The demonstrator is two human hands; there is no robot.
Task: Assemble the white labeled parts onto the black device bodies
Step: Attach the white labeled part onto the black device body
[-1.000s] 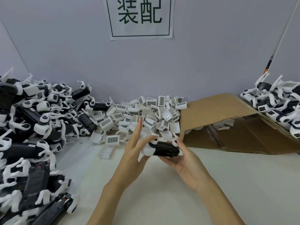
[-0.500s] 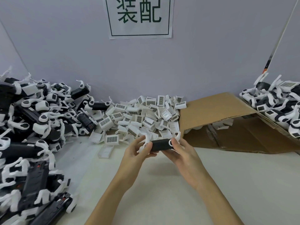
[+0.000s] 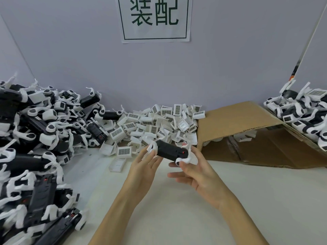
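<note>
Held body: a matte black, oblong plastic device body (image 3: 170,151) with a small red dot near its right end, tilted down to the right above the table, white plastic pieces at both ends.
Loose parts: a heap of small white plastic parts with barcode labels (image 3: 155,124) against the back wall, behind the held body.
Left pile: black bodies with white curved arms (image 3: 35,147), jumbled.
Right pile: similar black-and-white units (image 3: 304,117) heaped at the right edge.
</note>
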